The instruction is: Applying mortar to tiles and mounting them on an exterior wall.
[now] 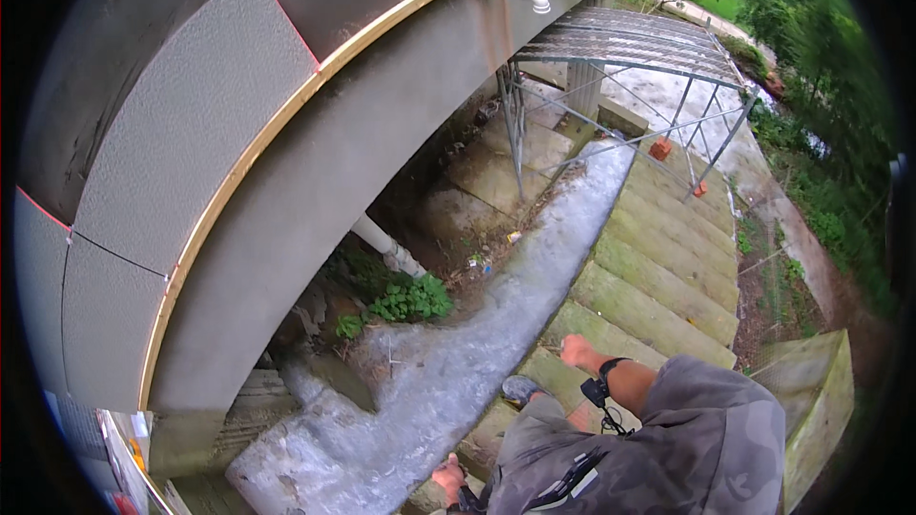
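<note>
Mossy concrete steps [658, 310] lie below & fwd-R of both hands; R hand [578, 351] is nearer mid-flight, L hand [447, 477] by the L edge, nr grey-white strip [534, 267]. Fingers look curled, can't tell if gripping. Treads' long axis: upper L–lower R; flight points twd metal scaffold [639, 43].
</note>
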### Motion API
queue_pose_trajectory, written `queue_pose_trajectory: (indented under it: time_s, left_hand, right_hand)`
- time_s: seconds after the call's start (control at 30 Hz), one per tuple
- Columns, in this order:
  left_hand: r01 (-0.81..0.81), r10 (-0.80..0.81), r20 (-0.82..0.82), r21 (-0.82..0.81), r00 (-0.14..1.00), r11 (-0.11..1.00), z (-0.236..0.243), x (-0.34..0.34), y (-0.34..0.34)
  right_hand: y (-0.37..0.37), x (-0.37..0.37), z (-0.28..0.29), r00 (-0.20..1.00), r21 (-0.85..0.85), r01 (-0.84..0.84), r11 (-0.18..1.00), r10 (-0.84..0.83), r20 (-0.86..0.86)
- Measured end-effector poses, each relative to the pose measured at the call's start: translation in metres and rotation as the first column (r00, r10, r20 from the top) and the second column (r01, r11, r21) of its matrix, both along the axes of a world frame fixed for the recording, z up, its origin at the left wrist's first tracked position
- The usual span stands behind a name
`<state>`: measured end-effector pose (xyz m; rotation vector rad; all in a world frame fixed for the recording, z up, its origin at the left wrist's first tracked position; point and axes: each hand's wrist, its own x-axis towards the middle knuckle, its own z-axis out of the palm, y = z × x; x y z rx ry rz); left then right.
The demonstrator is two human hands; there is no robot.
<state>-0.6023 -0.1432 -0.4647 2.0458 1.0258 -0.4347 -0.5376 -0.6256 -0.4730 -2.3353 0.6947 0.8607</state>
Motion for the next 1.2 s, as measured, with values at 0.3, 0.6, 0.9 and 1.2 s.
queue_pose_trajectory:
  time_s: [0.3,0.6,0.9,1.2]
  left_hand:
    - [-0.211,0.231,0.07,-0.222,0.97,0.952,0.03,-0.004,-0.016]
    - [-0.223,0.231,-0.008,-0.296,0.973,0.929,0.008,-0.011,-0.002]
    - [-0.088,0.08,-0.038,-0.271,0.996,0.959,0.003,0.01,-0.013]
    - [0.992,-0.804,-0.581,0.084,0.125,0.093,-0.01,-0.009,0.012]
  right_hand:
    - [0.001,0.005,-0.012,0.998,0.02,-0.006,1.0,0.004,0.055]
    - [0.003,0.004,0.011,0.999,0.034,0.052,0.998,-0.052,0.0]
    - [-0.011,-0.008,-0.024,0.993,-0.016,0.115,0.993,-0.114,0.031]
    - [-0.048,-0.041,-0.034,0.974,-0.095,-0.161,0.982,0.173,0.145]
